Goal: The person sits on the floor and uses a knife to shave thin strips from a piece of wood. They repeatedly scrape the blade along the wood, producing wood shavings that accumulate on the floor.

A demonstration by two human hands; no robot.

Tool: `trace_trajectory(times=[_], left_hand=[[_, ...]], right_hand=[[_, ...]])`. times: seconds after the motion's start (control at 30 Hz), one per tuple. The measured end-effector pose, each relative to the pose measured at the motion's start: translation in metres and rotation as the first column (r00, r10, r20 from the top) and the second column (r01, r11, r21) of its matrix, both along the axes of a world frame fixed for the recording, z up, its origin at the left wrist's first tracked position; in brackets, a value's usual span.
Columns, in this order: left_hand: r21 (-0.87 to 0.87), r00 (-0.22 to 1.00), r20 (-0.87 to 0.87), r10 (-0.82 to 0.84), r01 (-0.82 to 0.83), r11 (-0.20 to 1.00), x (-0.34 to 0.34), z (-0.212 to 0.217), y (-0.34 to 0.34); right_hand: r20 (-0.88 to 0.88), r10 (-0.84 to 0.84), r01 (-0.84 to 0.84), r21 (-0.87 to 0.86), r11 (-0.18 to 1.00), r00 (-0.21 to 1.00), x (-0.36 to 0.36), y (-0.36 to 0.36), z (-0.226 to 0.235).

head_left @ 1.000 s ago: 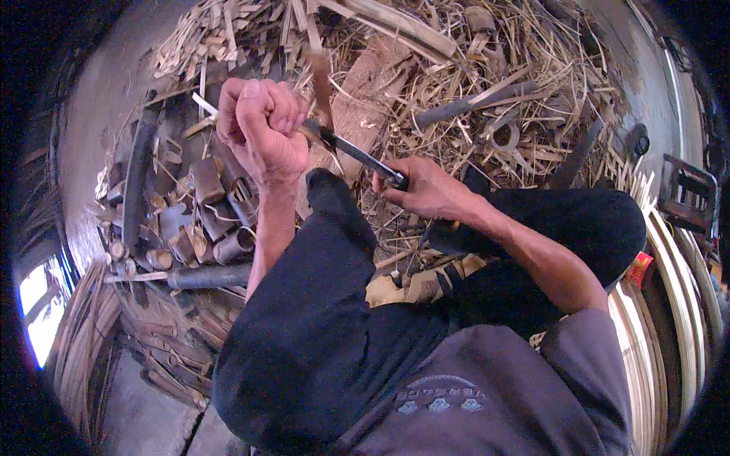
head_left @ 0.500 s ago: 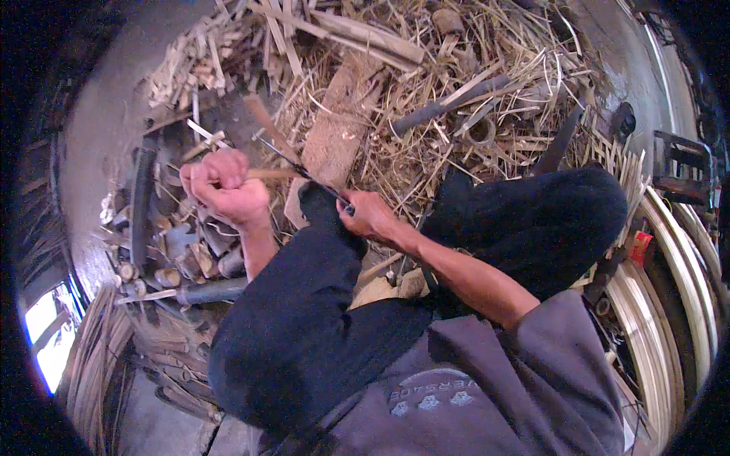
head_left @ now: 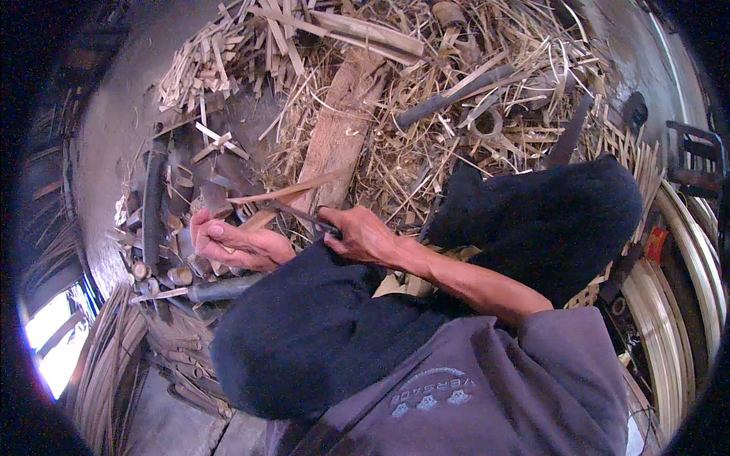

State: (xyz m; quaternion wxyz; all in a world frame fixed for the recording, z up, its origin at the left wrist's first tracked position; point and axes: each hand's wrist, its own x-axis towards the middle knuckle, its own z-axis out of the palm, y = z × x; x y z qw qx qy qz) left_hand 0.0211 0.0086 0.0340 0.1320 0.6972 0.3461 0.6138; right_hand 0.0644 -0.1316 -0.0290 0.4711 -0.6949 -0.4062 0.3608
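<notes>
Dark trouser legs (head_left: 281,342): folded in front of the body, the left thigh just under the hands, perhaps a brace for the work.
Right hand (head_left: 357,234): clamped on the handle of a knife (head_left: 306,217), the grip low beside the leg, which probably steadies the wrist.
Left hand (head_left: 243,245): apart from the right, palm up, fingers loosely curled at a short pale piece (head_left: 259,220); whether they pinch it I cannot tell.
Brown strip (head_left: 293,188): just beyond both hands, crossing near the blade tip; blur hides whether it joins the short piece.
Plank (head_left: 340,121): lying ahead, the strip's right end overlapping it in view.
Bamboo shavings (head_left: 403,156): heaped around the plank's right side.
Changed since half a second ago: the left hand is lower, nearer the thigh, and less fisted; the strip, steeply slanted then, lies flatter across the view.
</notes>
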Motion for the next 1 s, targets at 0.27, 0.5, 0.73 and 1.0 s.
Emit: trace_trajectory(times=[0.27,0.5,0.73,1.0], left_hand=[[-0.26,0.88,0.371,-0.295,0.404,0.877,-0.016,-0.008,0.013],[-0.222,0.931,0.298,-0.21,0.281,0.934,-0.002,0.003,0.007],[-0.228,0.918,0.317,-0.237,0.317,0.921,-0.008,0.0,0.04],[-0.353,0.912,0.378,-0.159,0.301,0.886,-0.002,-0.005,0.05]], right_hand=[[0.086,-0.048,0.075,-0.355,0.932,0.995,0.005,0.0,-0.098],[0.169,-0.082,0.141,-0.377,0.915,0.982,0.019,-0.01,-0.135],[0.087,-0.048,0.077,-0.367,0.927,0.995,0.024,-0.021,-0.142],[0.417,-0.232,0.397,-0.369,0.841,0.879,0.06,-0.044,-0.122]])
